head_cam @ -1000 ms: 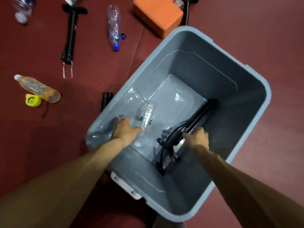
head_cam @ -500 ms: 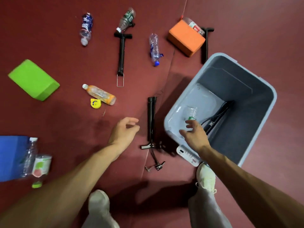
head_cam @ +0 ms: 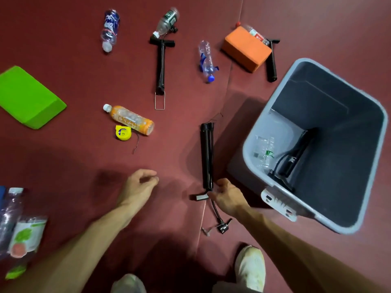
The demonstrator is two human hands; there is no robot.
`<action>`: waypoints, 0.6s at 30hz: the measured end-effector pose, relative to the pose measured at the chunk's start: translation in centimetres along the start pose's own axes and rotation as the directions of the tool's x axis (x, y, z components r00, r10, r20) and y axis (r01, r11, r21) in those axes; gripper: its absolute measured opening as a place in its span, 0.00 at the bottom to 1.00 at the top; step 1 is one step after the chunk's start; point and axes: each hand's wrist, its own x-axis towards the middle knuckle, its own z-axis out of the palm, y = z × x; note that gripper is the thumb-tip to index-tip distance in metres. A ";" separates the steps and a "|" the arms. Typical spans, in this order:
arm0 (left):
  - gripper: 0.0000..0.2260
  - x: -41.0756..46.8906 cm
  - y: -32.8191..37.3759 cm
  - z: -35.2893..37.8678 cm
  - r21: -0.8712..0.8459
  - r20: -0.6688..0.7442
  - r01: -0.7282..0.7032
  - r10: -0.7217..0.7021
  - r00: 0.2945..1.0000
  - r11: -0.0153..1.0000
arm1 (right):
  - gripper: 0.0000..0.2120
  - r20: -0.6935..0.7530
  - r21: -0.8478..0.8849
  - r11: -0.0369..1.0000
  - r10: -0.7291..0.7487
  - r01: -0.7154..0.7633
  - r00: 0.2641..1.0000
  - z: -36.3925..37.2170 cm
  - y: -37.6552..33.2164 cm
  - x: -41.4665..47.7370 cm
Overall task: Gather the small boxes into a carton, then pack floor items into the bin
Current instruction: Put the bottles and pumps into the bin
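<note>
Change: both hands are coming out of the grey bin (head_cam: 338, 102), and the cam is swinging back to the floor (head_cam: 63, 157).
R hand (head_cam: 228, 197): now reaching lower centre, thumb & fingers curling round the foot end of the black pump (head_cam: 206, 153).
L hand (head_cam: 137, 186): hovering left of it, fingers loosely curled, holding nothing.
Meaning: clear bottle (head_cam: 264, 152) + other pump (head_cam: 294, 157) are lying in the bin, so prob. the next floor item is getting picked.
Pump look: slim black tube lying flat just left of the bin, hose trailing toward frame bottom.

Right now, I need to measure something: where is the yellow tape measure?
In the head view, the yellow tape measure lies on the floor left of centre, right beside the orange drink bottle, ahead of the left hand.
</note>
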 end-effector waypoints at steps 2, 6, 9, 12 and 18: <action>0.08 3.8 -1.1 0.7 0.040 0.007 -0.059 0.059 0.998 0.997 | 0.21 -0.036 -0.032 0.999 -0.007 0.006 0.999 1.5 -0.4 4.8; 0.09 12.4 -2.8 1.8 0.284 0.056 -0.302 0.299 0.953 0.910 | 0.28 -0.117 -0.114 0.993 -0.028 0.015 0.993 3.7 -0.9 13.9; 0.11 17.9 -3.3 1.8 0.311 -0.041 -0.357 0.388 0.921 0.881 | 0.32 -0.169 -0.174 0.983 0.030 -0.060 0.985 4.5 -0.4 19.0; 0.13 21.7 -4.4 1.2 0.345 -0.152 -0.364 0.434 0.888 0.865 | 0.30 -0.192 -0.301 0.949 0.035 -0.092 0.981 5.5 0.3 22.6; 0.31 26.3 -3.7 0.2 0.653 -0.037 -0.211 0.309 0.950 0.728 | 0.19 -0.380 -0.357 0.931 -0.223 0.080 0.898 6.6 -2.6 26.5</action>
